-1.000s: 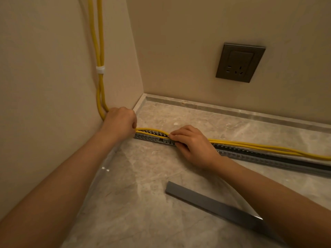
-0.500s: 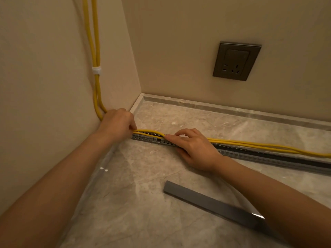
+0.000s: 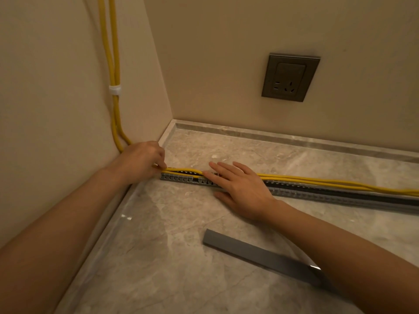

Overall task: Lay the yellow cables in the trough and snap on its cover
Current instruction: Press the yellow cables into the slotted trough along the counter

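1. Your right hand (image 3: 240,189) has changed the most. Half a second ago its fingers were curled on the yellow cables (image 3: 317,179). Now they are straight and spread apart, and they lie flat across the grey slotted trough (image 3: 179,177) with the tips pointing to about 10 o'clock. The forefinger tip touches the cables, and the thumb lies on the stone surface (image 3: 181,279) on the near side of the trough.
2. Your left hand (image 3: 142,159) stays at the trough's end, at 9 o'clock from the right hand. Its fingers are curled as before, and thumb and forefinger pinch the cables there.
3. The cables come down the left wall, bound together by a white tie (image 3: 115,90). They bend in the corner, pass under your left hand and run along the trough toward 3 o'clock. Between your hands they still make a low arch above the slotted wall. Past the right hand they follow the far edge, and I cannot tell if they sit inside.
4. The cover (image 3: 260,254), a flat grey strip, has not moved. It lies on the stone surface at 5 o'clock from the right hand, apart from the trough, and your right forearm hides its far end.
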The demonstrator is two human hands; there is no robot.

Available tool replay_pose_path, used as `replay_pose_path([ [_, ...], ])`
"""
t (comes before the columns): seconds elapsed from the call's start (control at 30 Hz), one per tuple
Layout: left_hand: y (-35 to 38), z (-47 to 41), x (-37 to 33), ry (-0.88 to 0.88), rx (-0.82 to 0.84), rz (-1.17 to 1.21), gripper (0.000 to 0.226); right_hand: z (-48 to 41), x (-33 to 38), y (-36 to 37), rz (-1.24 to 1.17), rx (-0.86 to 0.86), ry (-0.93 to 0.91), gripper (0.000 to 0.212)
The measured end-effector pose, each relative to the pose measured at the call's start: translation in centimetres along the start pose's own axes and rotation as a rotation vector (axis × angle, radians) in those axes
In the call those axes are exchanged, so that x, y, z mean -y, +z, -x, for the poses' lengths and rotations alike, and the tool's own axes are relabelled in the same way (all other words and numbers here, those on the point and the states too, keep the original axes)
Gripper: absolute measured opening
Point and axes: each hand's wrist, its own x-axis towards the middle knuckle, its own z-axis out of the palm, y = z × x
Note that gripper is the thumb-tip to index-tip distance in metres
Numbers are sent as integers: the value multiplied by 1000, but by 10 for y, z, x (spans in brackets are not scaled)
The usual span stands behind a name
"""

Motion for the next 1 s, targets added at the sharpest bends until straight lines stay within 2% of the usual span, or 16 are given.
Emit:
replay_pose_path([
  [0.2, 8, 3, 1, 19, -20, 66, 16, -4, -2, -3, 0, 31, 19, 50],
  [0.3, 16, 10, -7, 8, -114, 163, 24, -7, 1, -1, 22, 30, 41, 49],
  [0.4, 29, 20, -24, 34, -190, 140, 33, -6, 2, 2, 52, 31, 37, 51],
  [0.63, 45, 31, -45, -37, -349, 44, 21, -3, 2, 3, 66, 49, 19, 59],
  [1.0, 47, 25, -63, -256, -390, 39, 14, -1, 12, 3, 88, 73, 29, 66],
])
